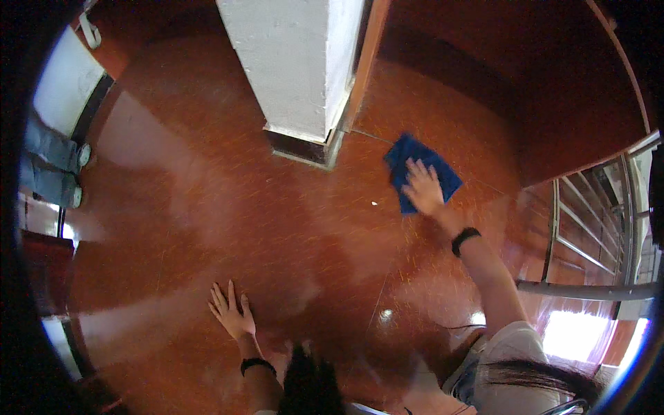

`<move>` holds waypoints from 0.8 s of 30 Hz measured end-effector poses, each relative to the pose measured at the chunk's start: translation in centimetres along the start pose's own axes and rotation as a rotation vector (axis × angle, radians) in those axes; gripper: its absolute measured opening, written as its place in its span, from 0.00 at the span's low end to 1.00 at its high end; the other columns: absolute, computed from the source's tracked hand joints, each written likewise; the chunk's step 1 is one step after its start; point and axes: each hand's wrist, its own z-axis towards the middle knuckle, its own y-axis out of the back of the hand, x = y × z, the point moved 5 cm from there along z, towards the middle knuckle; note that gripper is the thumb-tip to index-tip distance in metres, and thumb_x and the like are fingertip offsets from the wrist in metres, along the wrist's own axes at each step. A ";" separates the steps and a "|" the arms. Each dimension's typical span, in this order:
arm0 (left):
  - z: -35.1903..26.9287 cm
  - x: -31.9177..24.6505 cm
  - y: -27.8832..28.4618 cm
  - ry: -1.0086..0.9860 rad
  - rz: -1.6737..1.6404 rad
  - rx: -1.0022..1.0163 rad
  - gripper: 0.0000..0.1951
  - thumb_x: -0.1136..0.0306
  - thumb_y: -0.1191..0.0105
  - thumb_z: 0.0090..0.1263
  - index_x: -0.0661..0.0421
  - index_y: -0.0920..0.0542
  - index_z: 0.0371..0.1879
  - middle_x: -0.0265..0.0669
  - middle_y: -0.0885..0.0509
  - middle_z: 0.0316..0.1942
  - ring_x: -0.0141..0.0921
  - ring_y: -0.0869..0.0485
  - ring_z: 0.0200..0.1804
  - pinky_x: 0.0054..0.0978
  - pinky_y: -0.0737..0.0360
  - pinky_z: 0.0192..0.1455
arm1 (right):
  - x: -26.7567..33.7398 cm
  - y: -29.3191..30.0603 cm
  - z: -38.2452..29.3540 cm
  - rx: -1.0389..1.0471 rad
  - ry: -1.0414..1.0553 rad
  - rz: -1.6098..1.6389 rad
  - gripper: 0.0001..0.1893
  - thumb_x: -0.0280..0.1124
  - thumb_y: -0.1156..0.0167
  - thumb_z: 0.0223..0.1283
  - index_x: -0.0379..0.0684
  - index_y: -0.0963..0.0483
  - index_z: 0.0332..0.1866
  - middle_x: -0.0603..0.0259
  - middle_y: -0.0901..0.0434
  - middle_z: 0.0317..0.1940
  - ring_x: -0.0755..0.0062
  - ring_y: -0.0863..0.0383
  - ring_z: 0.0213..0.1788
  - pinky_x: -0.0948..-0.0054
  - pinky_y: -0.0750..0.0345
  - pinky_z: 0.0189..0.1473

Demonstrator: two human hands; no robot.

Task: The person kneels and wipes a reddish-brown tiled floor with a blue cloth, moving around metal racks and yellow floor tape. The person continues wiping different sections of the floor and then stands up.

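My right hand [424, 188] lies flat with fingers spread on a dark blue cloth [447, 176], which is laid out on the glossy reddish-brown floor [290, 228]. The cloth's edges are slightly blurred, and the palm covers part of it. Lower and to the left, my left hand [233, 314] rests palm down on the bare floor with its fingers apart, holding nothing. Dark bands circle both wrists. A small white scrap [374, 203] lies on the floor just left of the cloth.
A white pillar [285, 67] with a dark base stands ahead, beside a wooden frame [369, 62]. A metal railing [586, 249] runs at the right, below a dark red panel [581, 104]. At the far left are a person's jeans-clad legs [52, 166] and shoes.
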 end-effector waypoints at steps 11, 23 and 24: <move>-0.1 -0.2 0.1 -0.045 0.019 -0.053 0.23 0.56 0.58 0.80 0.35 0.34 0.73 0.34 0.48 0.80 0.36 0.50 0.81 0.45 0.57 0.81 | -3.5 0.0 -8.2 0.179 -0.065 -0.086 0.28 0.50 0.51 0.70 0.43 0.28 0.67 0.63 0.45 0.78 0.55 0.51 0.80 0.47 0.55 0.78; 0.1 0.2 -0.6 -0.044 0.123 -0.039 0.24 0.52 0.64 0.81 0.37 0.36 0.75 0.34 0.48 0.80 0.37 0.50 0.80 0.46 0.57 0.81 | -16.7 -1.8 -18.5 -0.196 -0.655 0.036 0.27 0.51 0.51 0.71 0.40 0.25 0.63 0.62 0.48 0.79 0.54 0.50 0.80 0.47 0.54 0.77; 0.1 0.1 -0.7 -0.059 0.145 -0.047 0.25 0.51 0.65 0.81 0.37 0.36 0.75 0.34 0.48 0.80 0.37 0.49 0.80 0.46 0.57 0.81 | -14.6 -1.5 -18.8 -0.093 -0.533 0.035 0.27 0.50 0.48 0.69 0.40 0.24 0.62 0.60 0.47 0.79 0.52 0.50 0.79 0.46 0.53 0.77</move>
